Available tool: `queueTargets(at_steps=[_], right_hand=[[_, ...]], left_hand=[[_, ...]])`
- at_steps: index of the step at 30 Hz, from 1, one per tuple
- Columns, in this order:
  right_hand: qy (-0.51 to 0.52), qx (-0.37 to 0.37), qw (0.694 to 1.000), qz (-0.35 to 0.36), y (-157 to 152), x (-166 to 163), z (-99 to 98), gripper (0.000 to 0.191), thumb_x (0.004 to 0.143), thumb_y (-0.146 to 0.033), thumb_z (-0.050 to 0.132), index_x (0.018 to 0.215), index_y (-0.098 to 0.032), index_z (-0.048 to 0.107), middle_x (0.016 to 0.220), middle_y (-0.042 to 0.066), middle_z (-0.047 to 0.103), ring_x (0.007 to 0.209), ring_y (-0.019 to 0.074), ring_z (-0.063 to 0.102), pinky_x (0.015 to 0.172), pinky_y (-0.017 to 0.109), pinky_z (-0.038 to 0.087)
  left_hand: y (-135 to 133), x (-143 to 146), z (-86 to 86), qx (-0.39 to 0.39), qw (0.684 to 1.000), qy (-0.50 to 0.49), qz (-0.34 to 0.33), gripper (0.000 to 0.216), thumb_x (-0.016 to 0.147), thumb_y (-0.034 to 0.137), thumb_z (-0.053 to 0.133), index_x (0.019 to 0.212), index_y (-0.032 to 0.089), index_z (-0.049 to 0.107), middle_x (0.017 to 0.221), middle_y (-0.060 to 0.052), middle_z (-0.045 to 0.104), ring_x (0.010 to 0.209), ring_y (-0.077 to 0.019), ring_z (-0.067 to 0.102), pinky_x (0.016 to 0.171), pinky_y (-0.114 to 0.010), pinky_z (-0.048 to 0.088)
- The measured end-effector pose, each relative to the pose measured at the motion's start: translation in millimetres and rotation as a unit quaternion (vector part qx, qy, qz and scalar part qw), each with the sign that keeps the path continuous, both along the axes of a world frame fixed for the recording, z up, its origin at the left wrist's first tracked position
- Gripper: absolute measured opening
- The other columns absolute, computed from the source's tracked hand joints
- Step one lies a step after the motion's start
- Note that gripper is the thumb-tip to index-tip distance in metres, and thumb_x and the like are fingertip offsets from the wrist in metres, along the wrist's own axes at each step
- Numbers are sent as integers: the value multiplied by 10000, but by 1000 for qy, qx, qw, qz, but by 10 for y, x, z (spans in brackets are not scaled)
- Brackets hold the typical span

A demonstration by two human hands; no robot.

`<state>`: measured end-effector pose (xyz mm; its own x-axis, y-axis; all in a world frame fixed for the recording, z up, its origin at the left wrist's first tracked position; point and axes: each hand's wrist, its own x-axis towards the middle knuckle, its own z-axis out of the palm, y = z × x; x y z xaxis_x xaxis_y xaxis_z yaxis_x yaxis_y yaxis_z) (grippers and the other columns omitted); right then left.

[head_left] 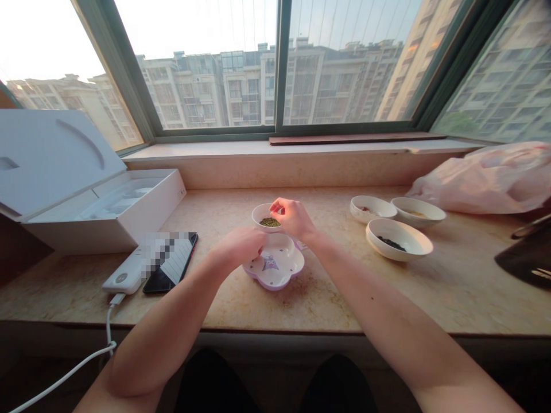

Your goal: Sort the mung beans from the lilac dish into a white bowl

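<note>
A small white bowl point(257, 213) holds green beans point(269, 222) that look like mung beans. My right hand point(294, 217) is over its right side, thumb and fingertips pinched together near the rim; whatever is between them is too small to make out. Directly in front of it stands a flower-shaped white and lilac dish point(282, 275) with a purple cartoon figure printed inside. My left hand point(245, 245) hangs over this dish's upper left edge with its fingers curled downward. Its fingertips are mostly hidden, and so is anything they hold.
To the right stand a bowl with dark contents point(398, 252) and two other white bowls point(373, 213), near a plastic bag point(486, 178). Leftward are an open white box point(146, 209), a phone point(170, 269) and a cabled power bank point(124, 275). The counter point(327, 315) ends close to me.
</note>
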<state>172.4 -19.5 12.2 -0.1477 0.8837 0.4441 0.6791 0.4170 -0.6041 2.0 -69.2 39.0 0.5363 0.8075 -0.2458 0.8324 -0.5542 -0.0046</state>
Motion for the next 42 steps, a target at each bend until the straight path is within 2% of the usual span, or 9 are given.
queueTargets(at_steps=[6, 13, 18, 22, 26, 30, 34, 39, 42], right_hand=[[-37, -24, 999, -11, -4, -32, -26, 82, 840, -180, 647, 890, -202, 709, 922, 32, 758, 777, 173, 642, 761, 306, 463], [-27, -20, 999, -17, -44, -21, -2, 80, 865, -234, 629, 900, -202, 693, 1028, 51, 739, 901, 198, 627, 832, 331, 460], [-24, -19, 999, -16, -71, -8, 20, 96, 870, -244, 637, 938, -204, 691, 1054, 54, 727, 924, 199, 620, 844, 338, 457], [-19, -9, 1000, -9, -108, 5, 40, 110, 873, -247, 639, 959, -205, 693, 1066, 54, 725, 919, 197, 614, 837, 339, 456], [-17, 4, 1000, -5, -149, 9, 67, 101, 882, -246, 635, 948, -201, 696, 1049, 49, 729, 860, 184, 604, 802, 329, 447], [-29, 4, 1000, -1, -167, 9, 92, 97, 886, -255, 632, 912, -196, 704, 1010, 54, 728, 813, 181, 604, 770, 323, 439], [-38, 1, 999, -1, -192, 15, 125, 102, 871, -240, 634, 894, -188, 718, 982, 65, 719, 854, 194, 623, 770, 313, 439], [-34, -8, 999, -10, -245, 38, 161, 113, 811, -220, 695, 910, -174, 722, 951, 67, 725, 850, 199, 630, 741, 293, 439], [-36, -1, 999, 0, -283, 44, 179, 95, 812, -202, 682, 888, -168, 729, 900, 57, 735, 778, 182, 622, 705, 284, 432]], left_hand=[[-60, 33, 44, 7, 1000, -1, -1, 154, 757, 128, 564, 762, 162, 714, 757, -98, 695, 762, -239, 661, 696, -309, 457], [-61, 7, -54, 20, 998, -64, -15, 152, 743, 79, 590, 645, 170, 662, 685, -98, 657, 770, -269, 657, 722, -340, 449], [-63, -8, -57, 23, 997, -74, -22, 171, 766, 96, 557, 653, 171, 661, 639, -72, 622, 677, -212, 587, 669, -317, 407], [-14, -66, 111, 2, 994, -107, -21, 222, 804, 150, 481, 690, 163, 670, 690, -62, 626, 619, -167, 496, 616, -313, 353], [77, -135, 240, -4, 986, -162, -26, 141, 738, 217, 538, 673, 164, 652, 619, -11, 562, 584, -134, 448, 570, -292, 315], [157, -133, 179, -19, 967, -248, -48, 51, 673, 163, 578, 650, 152, 622, 596, 24, 555, 581, -95, 456, 575, -251, 329], [197, -107, 94, -88, 913, -395, -51, 38, 658, 116, 612, 684, 137, 630, 660, 21, 602, 635, -90, 508, 619, -238, 386], [189, -118, 117, -268, 766, -581, -59, 215, 747, 269, 746, 897, 117, 728, 811, -36, 684, 750, -117, 588, 725, -279, 467], [157, -124, 142, -320, 693, -643, -62, 298, 707, 358, 831, 838, 110, 730, 728, -36, 660, 690, -117, 580, 684, -284, 459]])
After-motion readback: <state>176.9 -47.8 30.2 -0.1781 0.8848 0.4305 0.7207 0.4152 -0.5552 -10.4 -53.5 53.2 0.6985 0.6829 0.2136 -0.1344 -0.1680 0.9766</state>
